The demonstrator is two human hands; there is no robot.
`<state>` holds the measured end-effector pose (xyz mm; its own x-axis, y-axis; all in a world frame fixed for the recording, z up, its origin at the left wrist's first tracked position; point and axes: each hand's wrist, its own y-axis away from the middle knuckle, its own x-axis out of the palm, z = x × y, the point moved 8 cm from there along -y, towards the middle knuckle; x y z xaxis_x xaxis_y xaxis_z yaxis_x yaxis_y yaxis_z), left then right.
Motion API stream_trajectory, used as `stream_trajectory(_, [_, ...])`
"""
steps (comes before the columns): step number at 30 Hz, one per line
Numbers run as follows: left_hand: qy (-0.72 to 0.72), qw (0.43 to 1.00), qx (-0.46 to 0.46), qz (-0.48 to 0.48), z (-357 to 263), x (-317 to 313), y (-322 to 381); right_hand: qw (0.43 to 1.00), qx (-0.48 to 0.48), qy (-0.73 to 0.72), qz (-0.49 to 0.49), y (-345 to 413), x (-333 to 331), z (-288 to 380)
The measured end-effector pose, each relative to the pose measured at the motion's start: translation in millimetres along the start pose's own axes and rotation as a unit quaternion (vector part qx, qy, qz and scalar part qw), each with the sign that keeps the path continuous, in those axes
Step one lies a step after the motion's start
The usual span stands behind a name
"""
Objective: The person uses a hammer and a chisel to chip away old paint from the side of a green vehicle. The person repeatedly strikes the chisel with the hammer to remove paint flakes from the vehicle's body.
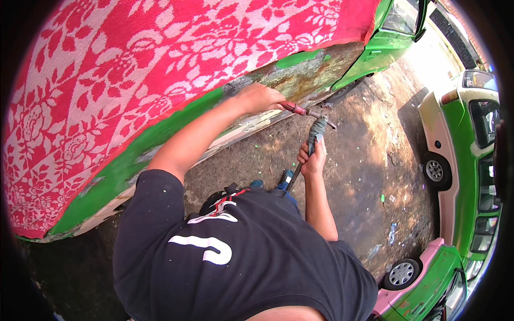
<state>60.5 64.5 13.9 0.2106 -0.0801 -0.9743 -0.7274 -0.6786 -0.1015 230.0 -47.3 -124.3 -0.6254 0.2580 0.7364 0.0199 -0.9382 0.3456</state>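
My left hand (260, 98) grips the red handle of a metal-shafted tool (303, 110), whose exact kind I cannot tell. The shaft points to the right and crosses the top of a dark rod (296, 176) wrapped in grey-green cloth strips (317, 129). Around the rod, just below the wrapping, are the fingers of my right hand (313, 158). The rod's lower end is hidden by my body. Beyond my left hand is a green vehicle's side panel (321, 76) with worn, patchy paint. A red and pink floral cloth (192, 52) drapes over that vehicle.
The vehicle's green door (371, 58) is at the upper right. On the right stand a green and cream van (457, 160) and a green and pink car (429, 277). Small litter, including crumpled clear plastic (392, 233), lies on the stained ground (353, 192).
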Motion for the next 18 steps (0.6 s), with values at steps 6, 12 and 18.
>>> stream_trajectory(6, [-0.006,1.000,0.002,0.006,4,7,0,0.996,-0.050,-0.054,-0.044,-5,-22,17])
stream_trajectory(12, [-0.020,1.000,0.003,0.019,3,8,2,0.999,-0.008,-0.035,-0.013,-3,-1,1])
stream_trajectory(18, [-0.021,1.000,-0.013,0.019,3,1,0,0.999,0.007,0.051,-0.005,4,4,3])
